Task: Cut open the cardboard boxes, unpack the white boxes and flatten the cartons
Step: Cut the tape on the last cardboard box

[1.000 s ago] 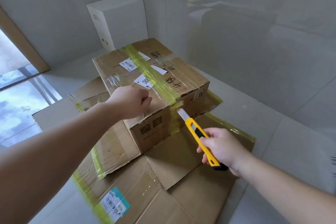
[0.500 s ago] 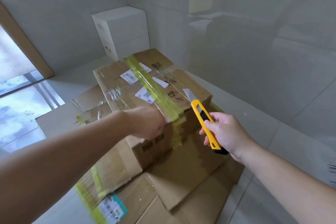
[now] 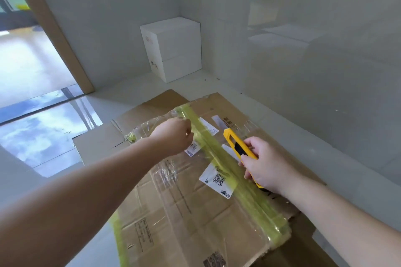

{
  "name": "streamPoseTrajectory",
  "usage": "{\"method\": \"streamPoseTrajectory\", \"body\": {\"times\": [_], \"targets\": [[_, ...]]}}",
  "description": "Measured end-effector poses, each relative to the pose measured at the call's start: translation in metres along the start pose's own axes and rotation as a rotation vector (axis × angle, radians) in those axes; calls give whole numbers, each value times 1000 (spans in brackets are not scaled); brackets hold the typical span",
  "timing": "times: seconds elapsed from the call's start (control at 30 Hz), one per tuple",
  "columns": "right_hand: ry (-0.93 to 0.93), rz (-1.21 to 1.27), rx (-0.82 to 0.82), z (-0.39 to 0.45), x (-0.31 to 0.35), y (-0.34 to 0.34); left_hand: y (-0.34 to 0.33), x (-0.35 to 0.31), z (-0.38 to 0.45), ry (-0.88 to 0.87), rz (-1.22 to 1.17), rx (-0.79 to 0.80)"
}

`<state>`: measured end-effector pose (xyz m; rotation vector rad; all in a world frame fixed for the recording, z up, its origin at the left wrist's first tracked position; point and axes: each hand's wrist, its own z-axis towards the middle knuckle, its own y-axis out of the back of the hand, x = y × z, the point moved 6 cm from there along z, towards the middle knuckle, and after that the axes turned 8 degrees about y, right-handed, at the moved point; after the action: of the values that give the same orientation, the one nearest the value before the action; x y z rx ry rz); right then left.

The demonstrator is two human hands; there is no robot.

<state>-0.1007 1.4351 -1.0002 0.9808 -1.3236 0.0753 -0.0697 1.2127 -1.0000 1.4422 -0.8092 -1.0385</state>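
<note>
Since a moment ago you've leaned right in over the cardboard box (image 3: 195, 191), so its top fills the view now instead of its front side, and your right hand (image 3: 263, 167) has carried the yellow box cutter (image 3: 238, 147) from the front edge up onto the lid, just beside the green tape (image 3: 227, 171). Your left hand (image 3: 175, 136) slid further back too and sits curled up near the far end of that tape strip; honestly can't tell if it's pinching loose film or just pressing down as a fist.

Right hand is wrapped tight round the cutter handle, tip pointing away from you. I can't make out the blade, so no idea whether it's biting into the tape yet.

Progress-wise, I'd say you're maybe partway:
- two white boxes (image 3: 173, 50) are already stacked in the far corner of the floor, against the wall, so at least one carton has been emptied
- flattened cardboard (image 3: 97, 143) is lying on the floor under and around the current box, so some flattening is done
- this box looks sealed, tape unbroken along the whole centre seam as far as I can see

So what's left for this one is basically everything: slit the seam, pull out what's inside, then squash it flat. Can't see any more cartons waiting.
</note>
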Motion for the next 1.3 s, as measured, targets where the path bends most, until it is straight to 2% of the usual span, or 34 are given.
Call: {"method": "streamPoseTrajectory", "body": {"times": [0.13, 0.23, 0.3, 0.43, 0.53, 0.6, 0.67, 0.87, 1.03, 1.3], "targets": [[39, -89, 10, 15, 7, -14, 1, 54, 31, 217, -82, -65], [70, -106, -2, 26, 15, -22, -5, 73, 48, 314, -165, 6], [80, -120, -2, 32, 18, -25, -11, 75, 54, 313, -224, 73], [122, -189, -9, 39, 25, -26, -10, 79, 62, 320, -303, 48], [162, -281, -8, 51, 34, -27, -13, 80, 69, 336, -391, 92], [189, -365, 14, 60, 41, -32, -13, 77, 68, 356, -457, 42], [194, -433, 38, 67, 46, -39, -13, 76, 67, 381, -457, 2], [219, -481, 43, 75, 53, -57, -12, 83, 70, 497, -431, 105], [218, -537, 57, 81, 52, -63, -22, 91, 61, 553, -633, 0], [258, -557, 74, 84, 54, -70, -23, 92, 57, 516, -648, -85]]}}
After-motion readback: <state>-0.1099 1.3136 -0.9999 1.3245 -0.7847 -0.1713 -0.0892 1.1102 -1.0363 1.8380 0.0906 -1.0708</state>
